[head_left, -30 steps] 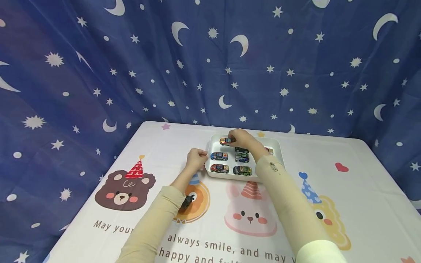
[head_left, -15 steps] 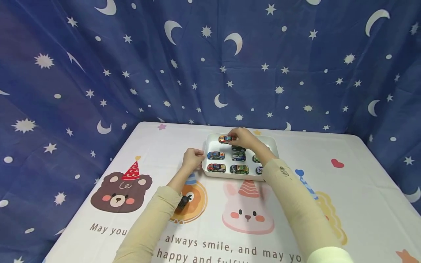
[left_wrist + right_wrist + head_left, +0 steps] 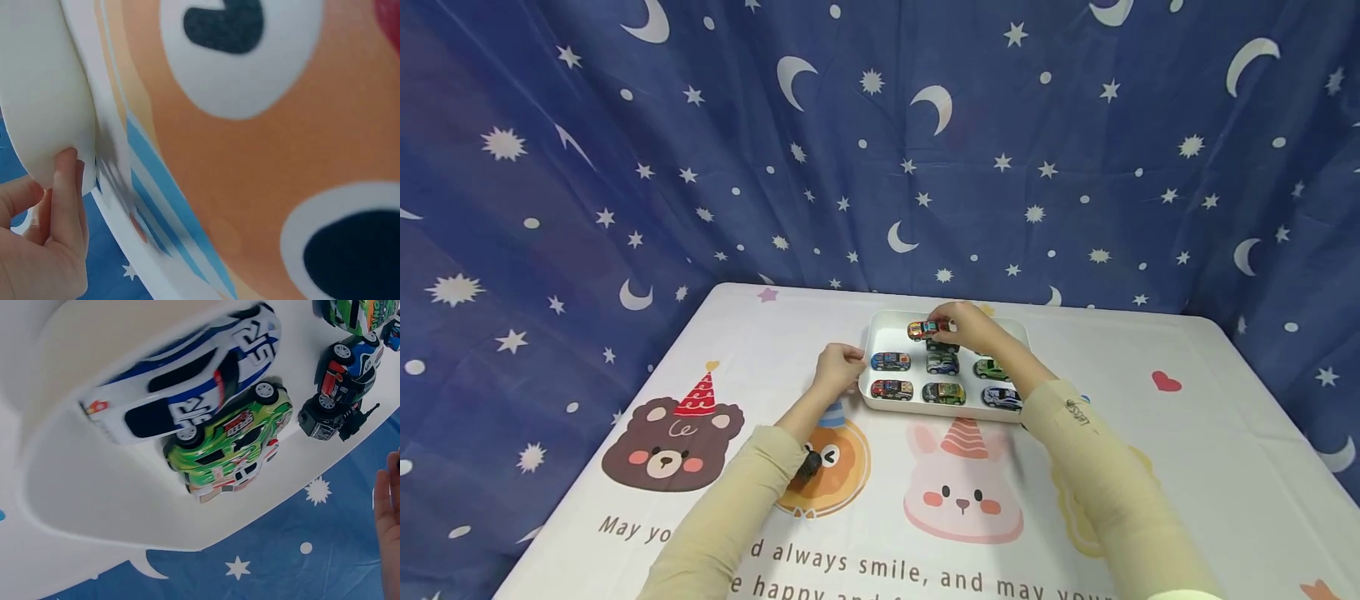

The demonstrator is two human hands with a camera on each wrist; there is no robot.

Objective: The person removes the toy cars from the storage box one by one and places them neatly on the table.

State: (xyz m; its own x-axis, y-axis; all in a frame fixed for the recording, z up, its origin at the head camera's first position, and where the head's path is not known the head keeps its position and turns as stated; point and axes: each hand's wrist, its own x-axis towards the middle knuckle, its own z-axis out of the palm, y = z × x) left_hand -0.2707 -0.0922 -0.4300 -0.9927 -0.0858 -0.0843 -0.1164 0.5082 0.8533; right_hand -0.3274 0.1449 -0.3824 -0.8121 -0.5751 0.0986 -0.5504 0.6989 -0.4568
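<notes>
My right hand [image 3: 970, 327] pinches a red-and-orange toy car [image 3: 919, 331] over the back of the white tray [image 3: 883, 332]. Just in front of that car a dark toy car [image 3: 943, 347] is partly hidden. My left hand [image 3: 837, 369] holds the tray's left edge; in the left wrist view its fingertips [image 3: 65, 156] lie against the tray's wall [image 3: 50, 81]. Inside the tray stand a blue car [image 3: 891, 362], a red car [image 3: 892, 390], a white-and-blue car [image 3: 194, 375] and a green car [image 3: 237, 434], among others. The right wrist view catches only part of the right hand [image 3: 389, 519].
A white tablecloth [image 3: 1150, 467] printed with cartoon animals and lettering covers the table. A blue curtain [image 3: 820, 200] with moons and stars hangs right behind its back edge. A small black device [image 3: 808, 463] sits at the left wrist.
My right hand has shifted the red-and-orange car a little to the right over the tray. The left hand stays at the tray's left edge. The head view has shifted slightly.
</notes>
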